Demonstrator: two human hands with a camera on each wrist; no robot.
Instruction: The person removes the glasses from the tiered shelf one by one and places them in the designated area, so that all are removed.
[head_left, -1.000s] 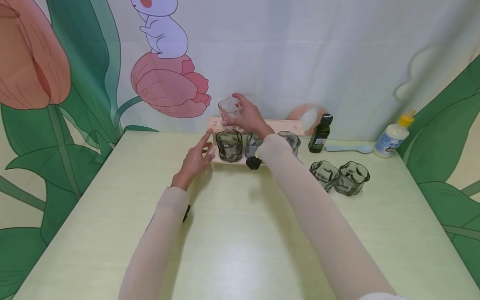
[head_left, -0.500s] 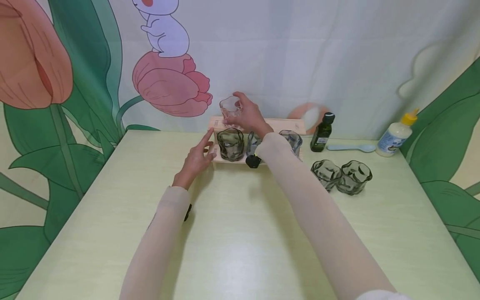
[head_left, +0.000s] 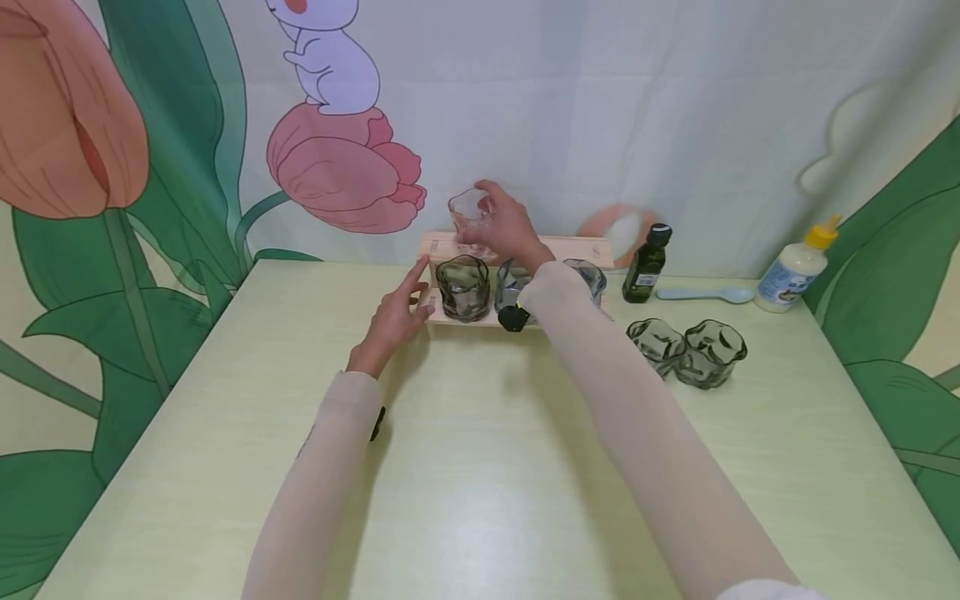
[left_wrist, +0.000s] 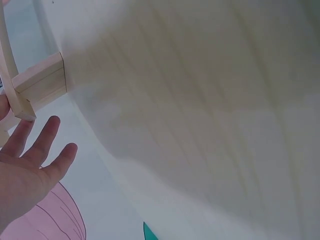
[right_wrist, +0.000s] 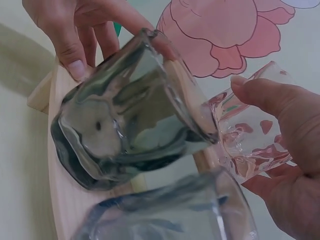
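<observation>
In the head view my right hand (head_left: 508,229) holds a clear, faintly pink glass (head_left: 467,215), thumb and fingers around its side, over the left part of a two-tier wooden rack (head_left: 573,250). In the right wrist view the glass (right_wrist: 250,125) overlaps the rack's upper board. My left hand (head_left: 392,321) touches the rack's left end, index finger extended to the top board and thumb on the lower one. Its other fingers (left_wrist: 42,142) are spread and straight. On the lower shelf stand a smoky green glass (head_left: 463,290), a bluish glass (head_left: 512,282) and another bluish glass (head_left: 588,279), partly hidden by my right wrist.
Two smoky glasses stand side by side on the table, the left one (head_left: 654,342) partly behind my sleeve and the right one (head_left: 710,354) beside it. Behind them are a dark green bottle (head_left: 647,265), a light blue spoon (head_left: 705,295) and a white bottle with yellow cap (head_left: 791,271). A printed curtain backs the table.
My right hand has shifted slightly to the right with the clear glass. My left hand keeps its place at the rack's end, and the other glasses stand where they were.
</observation>
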